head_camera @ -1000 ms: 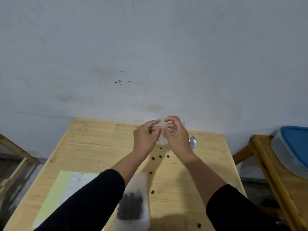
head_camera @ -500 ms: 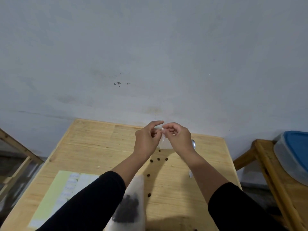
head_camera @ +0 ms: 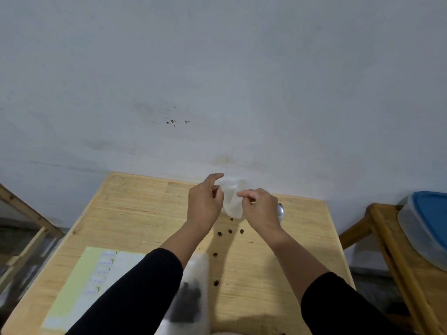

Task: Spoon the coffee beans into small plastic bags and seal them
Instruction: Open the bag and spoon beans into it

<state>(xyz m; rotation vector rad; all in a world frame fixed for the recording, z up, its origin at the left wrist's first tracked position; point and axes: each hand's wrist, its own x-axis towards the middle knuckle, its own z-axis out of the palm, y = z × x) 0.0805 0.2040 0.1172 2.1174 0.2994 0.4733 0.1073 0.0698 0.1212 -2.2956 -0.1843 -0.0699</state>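
A small clear plastic bag [head_camera: 232, 201] hangs between my two hands above the far part of the wooden table [head_camera: 135, 213]. My left hand [head_camera: 205, 204] pinches its left top edge, index finger stretched out. My right hand [head_camera: 260, 207] pinches the right edge, and the bag's mouth is spread. A metal spoon [head_camera: 280, 211] lies behind my right hand, mostly hidden. Several loose coffee beans [head_camera: 229, 231] are scattered on the table below the bag. A large bag of coffee beans [head_camera: 189, 298] lies near me, partly under my left sleeve.
A pale yellow sheet of labels [head_camera: 96, 274] lies on the table's near left. To the right stands a wooden stand [head_camera: 387, 238] with a clear tub with a blue lid [head_camera: 428, 226]. A wooden frame [head_camera: 21, 213] is at the left. A grey wall rises behind.
My hands have drawn apart, spreading the small bag's mouth wider. The left index finger has lifted and straightened. The view shifted slightly.
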